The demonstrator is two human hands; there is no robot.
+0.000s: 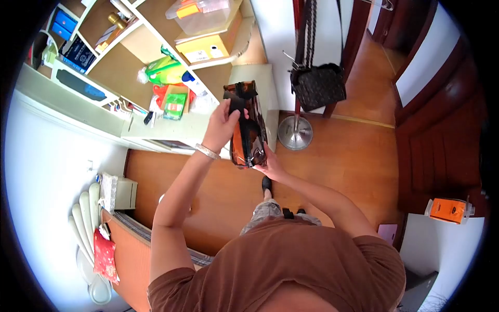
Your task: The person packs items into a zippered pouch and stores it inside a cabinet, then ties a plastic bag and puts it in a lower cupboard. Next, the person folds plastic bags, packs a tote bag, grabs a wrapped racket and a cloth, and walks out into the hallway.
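A see-through, dark-tinted zip bag (254,136) with black trim is held out in front of my chest. My left hand (224,124), with a bracelet on its wrist, is over the bag's left side. Its fingers are closed around a black piece (237,103) at the far end; whether this is a strap or a separate item I cannot tell. At the near right corner, my right hand (271,164) grips the bag, its fingers partly hidden beneath it. Brown and orange tones show through the clear sides.
White shelving (208,62) holds a yellow box (213,47), a clear plastic bin (200,15) and a green packet (175,105). A black shoulder bag (318,86) hangs from a stand with a round metal base (295,132). An orange package (448,210) lies at right. The floor is wooden.
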